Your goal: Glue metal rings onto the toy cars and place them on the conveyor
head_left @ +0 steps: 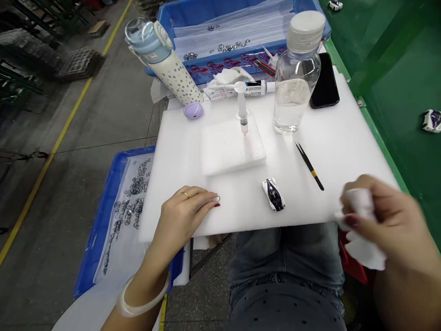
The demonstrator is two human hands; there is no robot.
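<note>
My left hand (pixel 181 211) rests at the near left part of the white foam board (pixel 172 151). Its thumb and fingers pinch a small shiny metal piece (pixel 217 198), mostly hidden by the fingertips. My right hand (pixel 396 220), blurred by motion, is closed around a crumpled white tissue (pixel 365 252) at the board's right edge. Between the hands lies a small white and dark toy car (pixel 274 195). Black tweezers (pixel 310 166) with a yellow band lie to its right. Behind the car, a syringe (pixel 242 108) stands tip down on a white foam block (pixel 227 151).
A clear bottle (pixel 292 101) of liquid, a black phone (pixel 325 85), a dotted flask (pixel 175 76) and a purple case (pixel 193 111) stand or lie at the back. Blue bins (pixel 93 248) hold small metal pieces on white sheets. Another toy car (pixel 432 121) sits on the green surface.
</note>
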